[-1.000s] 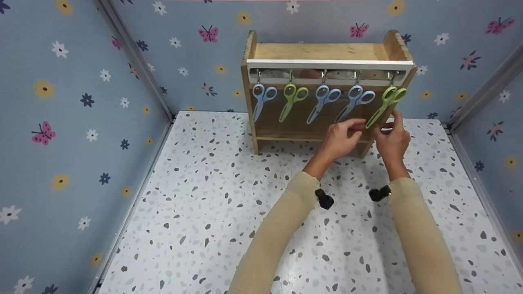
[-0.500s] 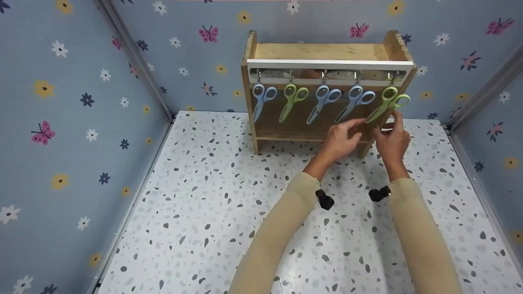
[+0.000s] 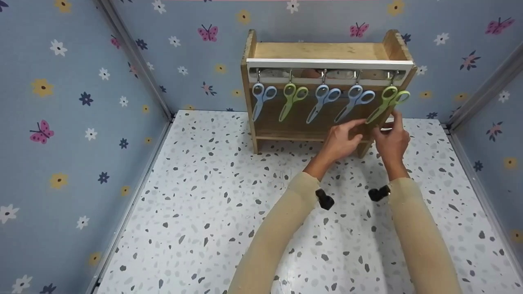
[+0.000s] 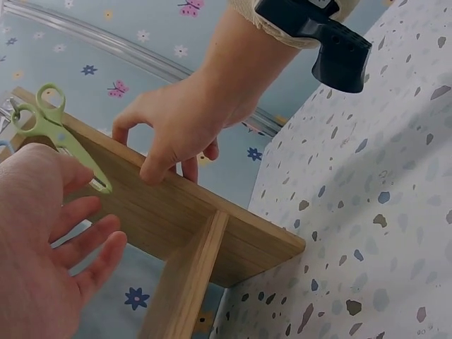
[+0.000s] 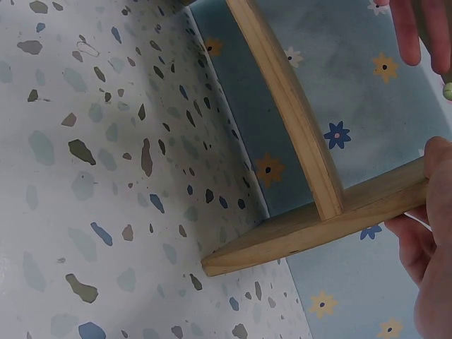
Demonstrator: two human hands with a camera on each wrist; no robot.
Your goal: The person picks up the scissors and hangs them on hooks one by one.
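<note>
Green scissors (image 3: 383, 109) hang by one finger loop from the rightmost hook of a wooden rack (image 3: 318, 51). My left hand (image 3: 341, 141) is just below, its index fingertip right at the tip of these scissors. In the left wrist view the left hand's (image 4: 35, 233) other fingers are loosely extended, and the green scissors (image 4: 70, 145) show beyond the index finger. My right hand (image 3: 393, 141) grips the rack's right side panel, thumb on the front edge and fingers around the outer side. The right wrist view catches part of the right hand (image 5: 436, 261) on that panel.
Blue scissors (image 3: 354, 102), green scissors (image 3: 291, 100) and more blue scissors (image 3: 322, 104) hang along the white hook rail (image 3: 327, 63). The rack stands on a speckled white table (image 3: 204, 204) against a flowered blue wall (image 3: 196, 53).
The rightmost green scissors' free loop has swung right and down, widening the gap between the loops, mostly in the first half second. Both hands have stayed nearly in place.
</note>
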